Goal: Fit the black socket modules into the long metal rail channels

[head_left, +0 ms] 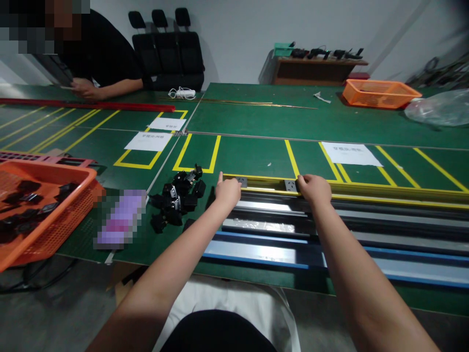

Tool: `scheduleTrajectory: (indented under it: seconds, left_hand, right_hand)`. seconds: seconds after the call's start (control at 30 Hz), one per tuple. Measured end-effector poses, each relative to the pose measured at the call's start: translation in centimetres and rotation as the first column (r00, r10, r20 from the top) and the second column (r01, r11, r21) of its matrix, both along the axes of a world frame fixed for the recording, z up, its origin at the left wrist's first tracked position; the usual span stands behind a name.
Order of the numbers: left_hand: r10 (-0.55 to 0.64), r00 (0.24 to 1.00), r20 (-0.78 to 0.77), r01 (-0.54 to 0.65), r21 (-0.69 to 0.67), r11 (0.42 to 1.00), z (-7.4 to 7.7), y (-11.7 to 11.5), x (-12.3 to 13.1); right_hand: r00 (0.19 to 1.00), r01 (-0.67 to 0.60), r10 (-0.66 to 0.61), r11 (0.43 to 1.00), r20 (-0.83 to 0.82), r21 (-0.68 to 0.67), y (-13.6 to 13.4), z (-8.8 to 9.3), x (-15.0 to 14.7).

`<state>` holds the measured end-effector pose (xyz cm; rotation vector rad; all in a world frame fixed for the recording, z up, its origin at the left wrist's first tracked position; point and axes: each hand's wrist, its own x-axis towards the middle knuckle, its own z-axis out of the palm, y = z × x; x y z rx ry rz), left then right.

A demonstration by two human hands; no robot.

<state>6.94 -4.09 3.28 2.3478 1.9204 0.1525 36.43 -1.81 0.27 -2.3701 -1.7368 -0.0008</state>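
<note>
Head view: two flat, slotted grey blocks [291,186] sat in a long, glossy yellow rail [384,196]; the left hand [228,192] curled at the rail's left end, the right hand [317,189] farther along it; whether the fingers [234,186] clamped the blocks, I could not tell.

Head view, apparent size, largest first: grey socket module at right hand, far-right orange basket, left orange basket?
1. Left orange basket
2. Far-right orange basket
3. Grey socket module at right hand

Left basket sits nearer the camera, so the baskets' true size order is unsure.
</note>
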Motion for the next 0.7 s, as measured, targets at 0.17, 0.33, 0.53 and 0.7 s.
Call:
scheduleTrajectory:
  seconds: [0.17, 0.33, 0.53, 0.7]
  left_hand:
    - [-0.027, 0.999, 0.024, 0.027, -0.023, 0.999, 0.1, 0.2, 1.4]
    - [0.035, 0.998, 0.05, -0.03, -0.081, 0.996, 0.7, 0.1, 1.4]
    - [0.002, 0.997, 0.072, 0.006, -0.109, 0.994, 0.9, -0.2, 3.1]
    - [-0.057, 0.992, 0.108, 0.071, -0.131, 0.989, 0.8, -0.1, 5.5]
  right_hand:
    - [1.0, -0.008, 0.008, 1.0, -0.001, 0.002, -0.1, 0.2, 0.0]
    - [1.0, -0.007, 0.007, 1.0, 0.003, 0.0, -0.1, 0.2, 0.0]
    - [1.0, -0.013, 0.013, 1.0, -0.007, -0.014, -0.1, 0.3, 0.0]
    - [1.0, -0.023, 0.023, 0.999, -0.011, -0.031, -0.1, 0.4, 0.0]
